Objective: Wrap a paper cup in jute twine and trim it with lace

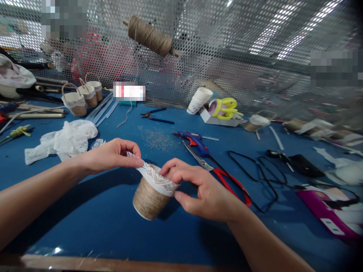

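A small cup wrapped in brown twine (150, 198) is tilted above the blue table near its front. White lace trim (159, 181) runs along the cup's upper rim. My left hand (117, 153) pinches the free end of the lace at the rim's left side. With fingers at the inside of the rim and the thumb outside, my right hand (198, 187) grips the cup on its right. Just beyond my right hand lie scissors with red handles (227, 179) and a blue glue gun (193, 139).
A heap of white lace (68, 139) lies left of my hands. Small twine baskets (75, 104) stand at the back left, pliers (157, 116) at the back middle. Stacked paper cups (200, 100) lean near yellow scissors (227, 107). A black cord (266, 175) and purple power strip (323, 213) occupy the right.
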### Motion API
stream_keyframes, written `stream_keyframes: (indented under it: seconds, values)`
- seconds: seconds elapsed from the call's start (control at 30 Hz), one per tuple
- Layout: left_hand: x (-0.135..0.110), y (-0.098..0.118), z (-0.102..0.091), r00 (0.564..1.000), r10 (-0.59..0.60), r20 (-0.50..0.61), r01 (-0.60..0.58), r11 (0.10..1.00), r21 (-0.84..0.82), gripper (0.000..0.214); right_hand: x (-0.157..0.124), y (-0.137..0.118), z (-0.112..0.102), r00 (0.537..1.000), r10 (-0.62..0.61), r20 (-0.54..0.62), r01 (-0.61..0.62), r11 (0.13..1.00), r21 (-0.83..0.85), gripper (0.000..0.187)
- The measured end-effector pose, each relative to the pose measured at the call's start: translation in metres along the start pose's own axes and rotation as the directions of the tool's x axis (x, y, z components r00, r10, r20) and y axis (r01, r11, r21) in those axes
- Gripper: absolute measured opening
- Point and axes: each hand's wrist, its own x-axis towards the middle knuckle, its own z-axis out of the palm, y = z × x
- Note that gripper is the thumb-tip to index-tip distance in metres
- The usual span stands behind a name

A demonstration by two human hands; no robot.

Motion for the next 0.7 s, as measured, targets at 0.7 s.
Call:
stream_keyframes:
  seconds: [0.7]
  values:
    - [0.003, -0.011, 0.007, 0.991, -0.039, 0.129, 0.040, 0.999, -0.007, 0.019, -0.002, -0.001, 0.002, 0.998, -0.005, 0.061, -0.001, 0.995, 0.103, 0.021]
